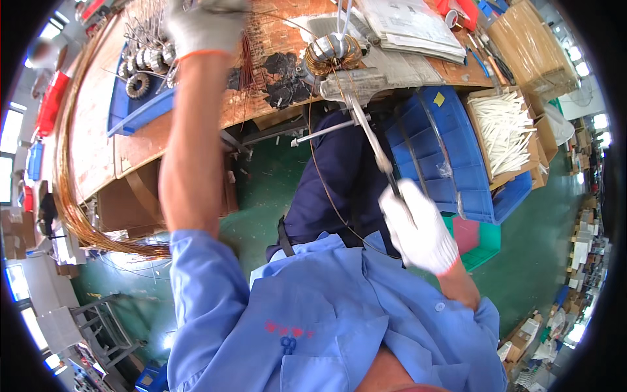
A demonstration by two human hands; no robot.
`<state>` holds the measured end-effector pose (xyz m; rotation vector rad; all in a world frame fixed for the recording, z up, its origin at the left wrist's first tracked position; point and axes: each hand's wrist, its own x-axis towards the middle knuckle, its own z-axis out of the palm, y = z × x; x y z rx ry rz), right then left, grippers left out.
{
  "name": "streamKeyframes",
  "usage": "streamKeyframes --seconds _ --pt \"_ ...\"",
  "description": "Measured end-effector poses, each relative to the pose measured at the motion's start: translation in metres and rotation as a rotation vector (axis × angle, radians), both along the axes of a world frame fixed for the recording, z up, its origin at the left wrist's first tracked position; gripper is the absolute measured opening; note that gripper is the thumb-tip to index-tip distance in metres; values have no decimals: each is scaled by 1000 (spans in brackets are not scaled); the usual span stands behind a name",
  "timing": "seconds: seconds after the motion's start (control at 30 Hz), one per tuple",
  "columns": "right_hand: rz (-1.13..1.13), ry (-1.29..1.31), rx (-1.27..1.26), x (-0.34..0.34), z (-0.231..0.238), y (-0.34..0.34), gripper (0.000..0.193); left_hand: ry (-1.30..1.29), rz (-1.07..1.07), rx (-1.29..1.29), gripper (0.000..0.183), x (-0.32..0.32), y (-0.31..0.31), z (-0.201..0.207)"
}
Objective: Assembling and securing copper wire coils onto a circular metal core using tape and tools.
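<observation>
Copper windings (pixel 319 64) on core (pixel 324 48) at desk (pixel 136 147) edge; wire tail (pixel 320 172) loose, work judged unfinished. My right hand (pixel 418 225) grips rod (pixel 372 138); left hand (pixel 206 29) blurred, cannot tell hold.

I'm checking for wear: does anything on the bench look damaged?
Yes. The black patch on the wooden bench, left of the wire-wound coil, looks torn: its edges are ragged. I can't tell what it is.
</observation>
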<state>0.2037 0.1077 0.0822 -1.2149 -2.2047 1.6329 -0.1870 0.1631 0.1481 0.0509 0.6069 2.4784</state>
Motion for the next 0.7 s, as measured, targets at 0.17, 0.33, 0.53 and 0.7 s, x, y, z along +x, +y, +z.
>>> streamKeyframes --seconds 0.17,0.33,0.53,0.7 --pt "1 -55 -307 93 31 -67 9 188 79 -137 103 -48 -125 26" --pt "408 20 18 146 33 -109 14 743 -198 -642 89 -33 -135 -60" --pt "931 -11 193 129 56 -123 18 1084 445 -586 88 180 -95 -66" --pt "1034 262 136 88 46 -82 19 344 -21 49 57 79 -38 -30"
